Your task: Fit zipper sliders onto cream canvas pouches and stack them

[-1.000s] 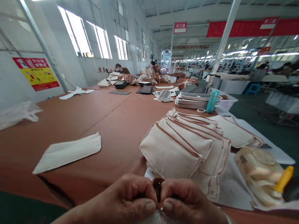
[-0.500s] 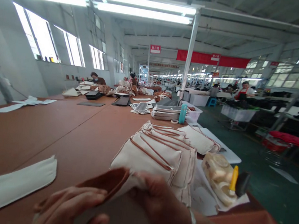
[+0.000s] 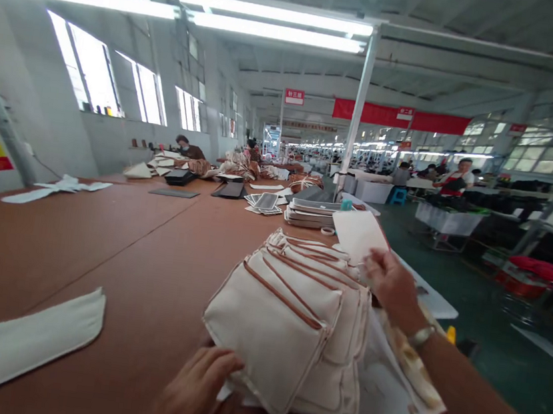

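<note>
Panel [image 3: 354, 233] in right hand [image 3: 392, 283], long axis up-left

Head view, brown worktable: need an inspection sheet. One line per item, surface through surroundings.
Surface: brown tabletop, a seam running across it.
Job's things: pile of pale pieces with brown trim, overlapping, near the front edge; one pale panel held up at its far right.
Clutter: tape roll beside stacked flat panels; teal bottle mostly hidden; white strips at far left.
Grip: left hand at the pile's near left corner, hold unclear; right hand holds the pale panel.
Cables: thin cord, apparently, by the left wall.
Surroundings: person in red apron beyond; red-topped stool right.
</note>
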